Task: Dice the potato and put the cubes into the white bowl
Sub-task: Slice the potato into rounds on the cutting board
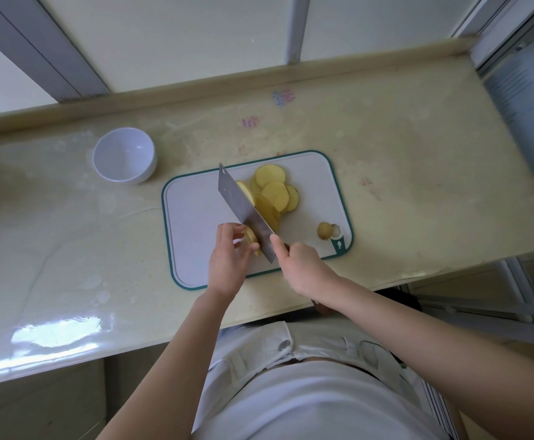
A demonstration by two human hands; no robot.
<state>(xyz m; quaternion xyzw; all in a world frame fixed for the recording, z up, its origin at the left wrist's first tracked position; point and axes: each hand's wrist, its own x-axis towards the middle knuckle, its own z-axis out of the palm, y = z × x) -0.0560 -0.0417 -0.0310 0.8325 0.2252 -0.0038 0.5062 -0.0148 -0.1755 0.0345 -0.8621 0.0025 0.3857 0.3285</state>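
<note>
Pinching the remaining potato chunk (pixel 252 240) with the left hand (pixel 227 262) on the near part of the teal-rimmed cutting board (pixel 192 223). Gripping the cleaver (pixel 243 204) in the right hand (pixel 302 265), fingers clenched round the handle, blade against the chunk's right side. Potato slices (pixel 275 192) piled right of the blade; white bowl (pixel 124 155) far left on the table (pixel 402 173).

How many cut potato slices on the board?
6 slices visible on the cutting board, right of the cleaver: four overlapping flat, two against the blade. Overlap may hide more.
</note>
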